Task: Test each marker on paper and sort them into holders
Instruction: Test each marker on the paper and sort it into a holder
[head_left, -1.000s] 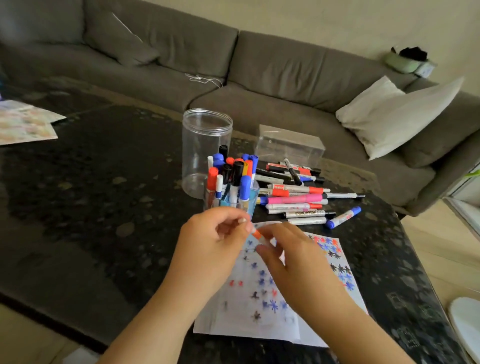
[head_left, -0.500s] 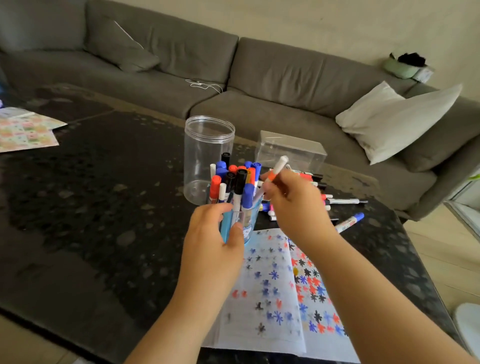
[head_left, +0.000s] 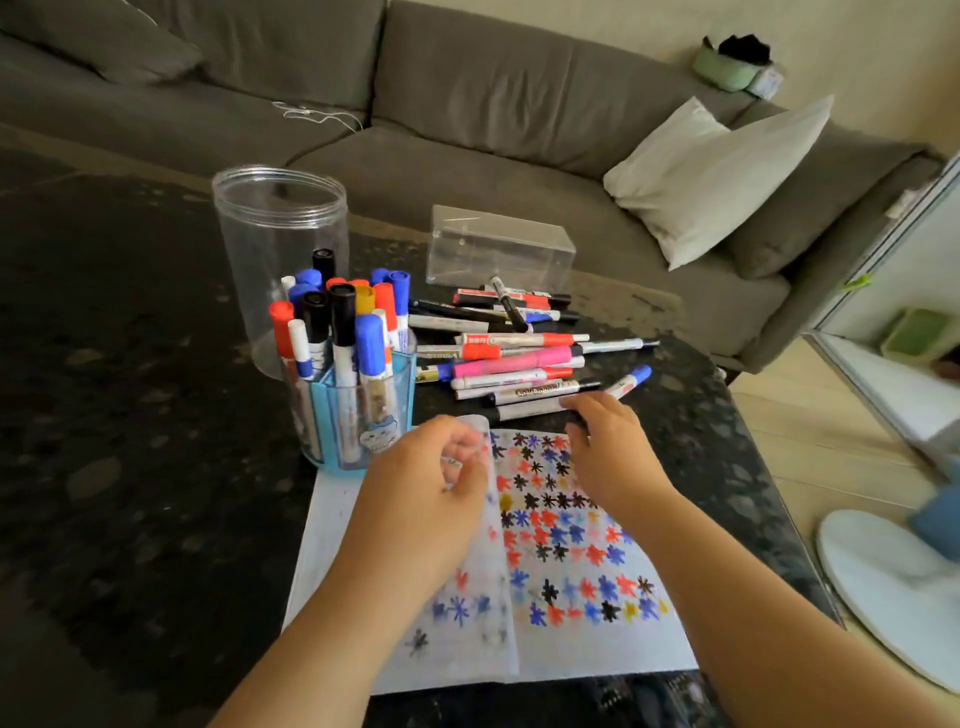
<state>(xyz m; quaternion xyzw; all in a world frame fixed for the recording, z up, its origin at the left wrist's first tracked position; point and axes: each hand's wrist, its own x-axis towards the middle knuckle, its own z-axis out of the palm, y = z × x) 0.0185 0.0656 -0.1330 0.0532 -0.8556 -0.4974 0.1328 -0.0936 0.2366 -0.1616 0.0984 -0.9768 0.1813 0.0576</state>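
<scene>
A blue-trimmed clear holder (head_left: 385, 411) stands packed with capped markers. Right of it lies a pile of loose markers (head_left: 519, 358). In front of both lies the test paper (head_left: 571, 561), covered in coloured star marks. My left hand (head_left: 431, 488) pinches the top edge of a translucent sheet (head_left: 493, 597) and holds it up off the page. My right hand (head_left: 608, 447) reaches into the near edge of the pile. Its thumb and forefinger straddle the end of a white marker (head_left: 524, 411) that lies on the table, with a gap still showing.
A tall empty clear jar (head_left: 280, 234) stands behind the holder, and a clear rectangular box (head_left: 498, 249) sits behind the pile. The dark table (head_left: 130, 415) ends close on the right. Beyond are a grey sofa with a pillow (head_left: 717, 176) and a white round base (head_left: 893, 587).
My right hand has left the orange-capped marker in the blue holder and dropped to the pile. My left hand has let go of the holder and lifted the sheet's edge.
</scene>
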